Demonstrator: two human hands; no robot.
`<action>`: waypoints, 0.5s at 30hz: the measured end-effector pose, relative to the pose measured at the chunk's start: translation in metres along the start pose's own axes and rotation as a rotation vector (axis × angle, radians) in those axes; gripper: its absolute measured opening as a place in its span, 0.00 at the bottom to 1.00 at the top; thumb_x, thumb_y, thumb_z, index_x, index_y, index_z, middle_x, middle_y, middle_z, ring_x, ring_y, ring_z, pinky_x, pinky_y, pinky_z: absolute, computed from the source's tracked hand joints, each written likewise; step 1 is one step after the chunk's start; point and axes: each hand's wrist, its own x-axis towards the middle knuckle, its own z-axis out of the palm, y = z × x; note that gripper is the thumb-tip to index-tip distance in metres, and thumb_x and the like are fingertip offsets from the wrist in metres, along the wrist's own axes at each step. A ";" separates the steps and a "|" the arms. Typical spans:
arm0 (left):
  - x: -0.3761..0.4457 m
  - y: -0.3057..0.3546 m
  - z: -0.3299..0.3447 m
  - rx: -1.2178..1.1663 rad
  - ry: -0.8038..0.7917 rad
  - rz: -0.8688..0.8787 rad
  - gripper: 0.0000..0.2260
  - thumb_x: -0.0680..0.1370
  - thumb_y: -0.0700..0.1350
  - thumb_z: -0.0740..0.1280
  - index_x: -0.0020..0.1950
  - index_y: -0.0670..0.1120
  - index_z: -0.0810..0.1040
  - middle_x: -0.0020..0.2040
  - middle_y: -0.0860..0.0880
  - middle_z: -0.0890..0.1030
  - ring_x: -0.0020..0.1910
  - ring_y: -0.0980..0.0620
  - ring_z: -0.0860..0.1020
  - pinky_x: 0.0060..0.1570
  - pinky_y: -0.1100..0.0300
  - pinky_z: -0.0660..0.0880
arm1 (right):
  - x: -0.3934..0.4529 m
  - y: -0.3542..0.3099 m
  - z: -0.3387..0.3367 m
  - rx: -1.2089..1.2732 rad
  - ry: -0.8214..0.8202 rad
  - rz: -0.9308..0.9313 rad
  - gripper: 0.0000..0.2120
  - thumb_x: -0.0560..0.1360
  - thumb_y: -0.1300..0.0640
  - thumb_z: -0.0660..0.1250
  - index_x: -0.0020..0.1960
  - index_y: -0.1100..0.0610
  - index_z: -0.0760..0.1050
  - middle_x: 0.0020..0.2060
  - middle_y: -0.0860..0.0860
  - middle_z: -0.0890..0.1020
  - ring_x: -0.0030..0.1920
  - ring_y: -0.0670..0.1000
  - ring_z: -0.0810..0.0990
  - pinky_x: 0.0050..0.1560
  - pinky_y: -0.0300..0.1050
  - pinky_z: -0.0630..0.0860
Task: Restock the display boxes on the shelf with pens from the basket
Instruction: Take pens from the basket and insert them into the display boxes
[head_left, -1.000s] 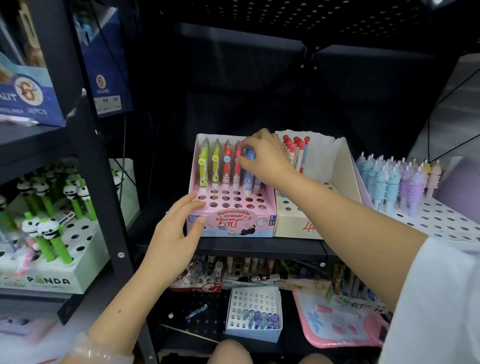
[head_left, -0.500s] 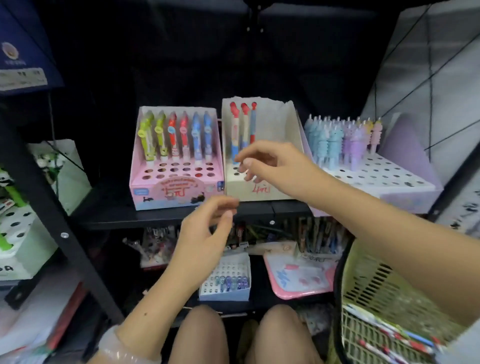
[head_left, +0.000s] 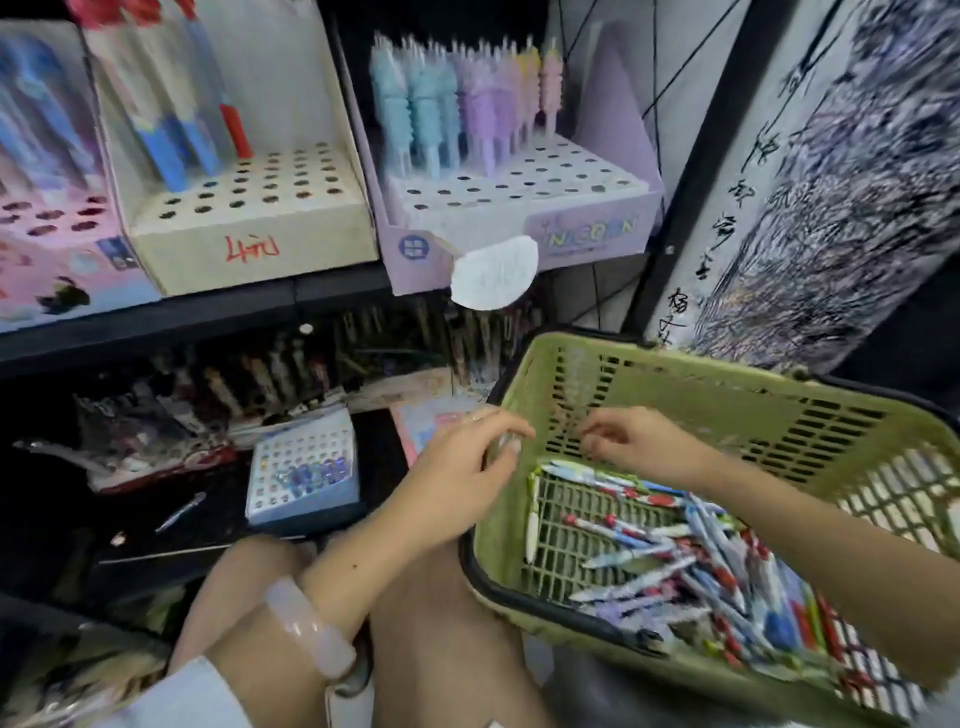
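Observation:
A green plastic basket sits at the lower right with several loose pens piled on its floor. My right hand is inside the basket just above the pens, fingers loosely curled and holding nothing. My left hand hovers at the basket's left rim with relaxed curled fingers, also holding nothing. On the shelf above stand three display boxes: a pink one at the far left, a cream one holding a few pens, and a lilac one with pastel pens at its back.
A white tag hangs from the lilac box's front. Below the shelf lie a small blue-white holed box, a loose pen and cluttered stock. My knees are under the hands. A patterned panel stands at the right.
The view has swung down and right from the shelf to the basket. Both hands left the display boxes; the right one is now inside the basket, the left at its rim.

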 end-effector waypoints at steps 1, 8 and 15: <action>0.002 -0.001 0.006 0.022 -0.021 0.002 0.09 0.80 0.43 0.60 0.52 0.56 0.76 0.53 0.57 0.76 0.55 0.56 0.75 0.56 0.68 0.68 | 0.003 0.019 0.006 -0.076 -0.040 0.037 0.09 0.77 0.58 0.63 0.56 0.55 0.77 0.47 0.48 0.81 0.48 0.45 0.79 0.44 0.24 0.70; 0.013 -0.004 0.024 0.291 -0.115 0.095 0.09 0.79 0.42 0.62 0.56 0.49 0.79 0.57 0.58 0.76 0.61 0.52 0.70 0.60 0.67 0.56 | 0.007 0.106 0.052 -0.560 -0.415 0.123 0.38 0.74 0.47 0.68 0.76 0.55 0.52 0.71 0.58 0.60 0.70 0.59 0.61 0.67 0.50 0.63; 0.014 -0.003 0.025 0.412 -0.149 0.082 0.09 0.78 0.43 0.64 0.55 0.48 0.80 0.56 0.53 0.81 0.58 0.50 0.75 0.64 0.65 0.53 | -0.009 0.127 0.078 -0.577 -0.573 -0.050 0.46 0.70 0.41 0.69 0.77 0.53 0.45 0.74 0.56 0.51 0.72 0.57 0.55 0.69 0.49 0.59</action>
